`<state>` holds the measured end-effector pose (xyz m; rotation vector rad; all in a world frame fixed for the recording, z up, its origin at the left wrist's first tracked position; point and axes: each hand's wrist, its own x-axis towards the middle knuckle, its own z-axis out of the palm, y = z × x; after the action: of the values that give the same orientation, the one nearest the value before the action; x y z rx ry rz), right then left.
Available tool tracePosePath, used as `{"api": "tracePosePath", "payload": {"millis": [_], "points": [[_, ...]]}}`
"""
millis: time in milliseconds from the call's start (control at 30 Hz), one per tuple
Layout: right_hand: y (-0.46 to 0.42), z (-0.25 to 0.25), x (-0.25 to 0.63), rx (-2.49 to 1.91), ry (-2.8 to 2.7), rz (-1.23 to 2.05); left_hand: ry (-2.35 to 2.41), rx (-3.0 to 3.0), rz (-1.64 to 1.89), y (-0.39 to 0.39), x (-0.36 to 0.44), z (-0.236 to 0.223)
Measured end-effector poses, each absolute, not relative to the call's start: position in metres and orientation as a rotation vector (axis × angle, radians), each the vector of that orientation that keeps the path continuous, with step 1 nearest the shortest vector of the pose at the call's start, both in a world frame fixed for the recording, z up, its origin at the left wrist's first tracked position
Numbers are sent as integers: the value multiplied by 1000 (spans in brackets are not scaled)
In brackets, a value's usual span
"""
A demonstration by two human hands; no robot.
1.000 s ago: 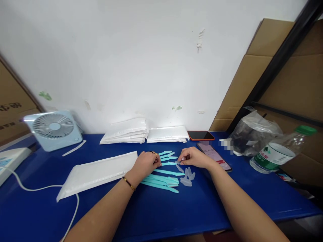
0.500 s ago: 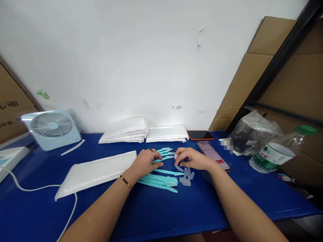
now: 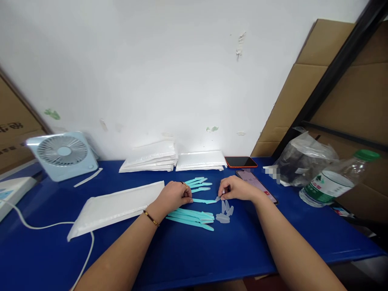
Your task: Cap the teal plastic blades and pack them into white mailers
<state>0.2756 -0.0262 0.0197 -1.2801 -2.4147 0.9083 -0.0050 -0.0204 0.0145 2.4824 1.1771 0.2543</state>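
Note:
My left hand (image 3: 177, 195) is closed on the handle of a teal eyebrow razor (image 3: 201, 201), whose blade end points right. Between the fingertips of my right hand (image 3: 232, 188) is a small clear blade cap (image 3: 218, 198), at the tip of that razor. Whether the cap sits over the blade or only touches it, I cannot tell. Several more razors (image 3: 194, 218) lie bunched just below my left hand. Others with pale tips (image 3: 200, 184) fan out beyond it. Loose clear caps (image 3: 223, 218) lie in a small heap below my right hand.
A white padded mailer (image 3: 118, 206) lies left of my left hand. Stacked mailers (image 3: 150, 157) stand against the wall. Two phones, one dark (image 3: 241, 162) and one lit (image 3: 254, 184), lie behind my right hand. A fan (image 3: 63, 155) stands left, a water bottle (image 3: 330, 186) right.
My left hand now grips a separate razor and has drawn it up from the bunch. My right hand has picked up a loose cap and brought it to the razor's tip.

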Motion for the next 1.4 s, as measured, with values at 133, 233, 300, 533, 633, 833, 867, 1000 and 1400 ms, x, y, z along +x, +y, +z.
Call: {"api": "tracePosePath", "payload": {"millis": [133,233,300,533,633,833,867,1000,1400], "points": [[-28,21,276,-1337,-2397,943,1206,2472,272,-21,-6,13],[-29,16,266,-1318,-2358,917,1198,2487,281,-20,-5,11],[-29,12,255,-1297,-2345,889,1203,2499,283,-19,-4,10],[-23,13,259,-1340,-2244,546,1382,2580,433,-23,0,15],[-18,17,283,-1491,-2150,324,1228,2529,443,-30,-3,22],[-16,14,290,-1537,-2288,386,907,2368,128,-39,-8,27],[-16,14,287,-1523,-2297,421,924,2352,119,-38,-7,26],[-19,14,279,-1495,-2303,519,1010,2408,207,-34,-5,22],[-17,13,292,-1441,-2365,565,1070,2480,308,-26,-9,16]]}}
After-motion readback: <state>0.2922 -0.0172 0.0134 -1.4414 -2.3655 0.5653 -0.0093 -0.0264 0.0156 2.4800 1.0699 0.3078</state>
